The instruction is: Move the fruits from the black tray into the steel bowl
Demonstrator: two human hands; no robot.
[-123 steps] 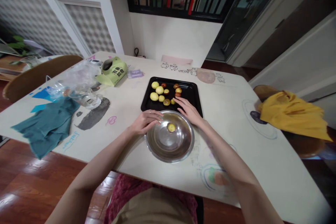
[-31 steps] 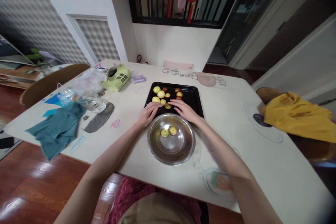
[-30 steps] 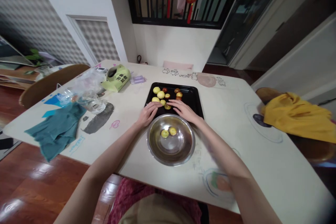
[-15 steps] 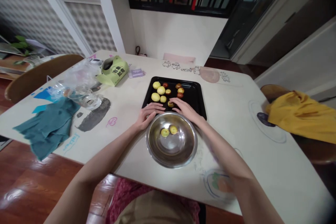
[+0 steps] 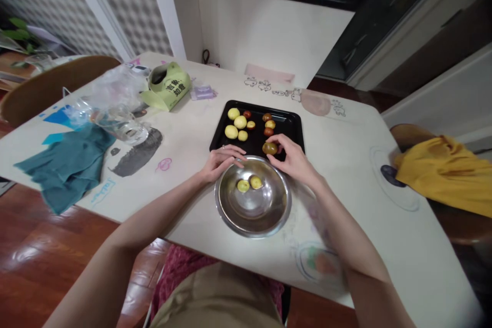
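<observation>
Right hand [image 5: 292, 159] grips brown-green fruit [image 5: 269, 148], metal bowl [image 5: 251, 219] toward 7 o'clock; left hand [image 5: 220, 162], holding nothing, loose at bowl's 11 o'clock rim

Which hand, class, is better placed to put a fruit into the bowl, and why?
Right, probably: the right hand pinches a brown fruit near the bowl. The left hand, also at the bowl, shows no fruit.

Bowl [image 5: 251, 215] near worktop's [image 5: 184, 138] front edge, two fruits [image 5: 243, 186] in it. Tray [image 5: 290, 125] right behind; more fruits [image 5: 240, 122] on it, left and right groups. Box [image 5: 171, 89] back-left of tray, cloth [image 5: 73, 164] far left, glass jug [image 5: 123, 125] between cloth and tray.
</observation>
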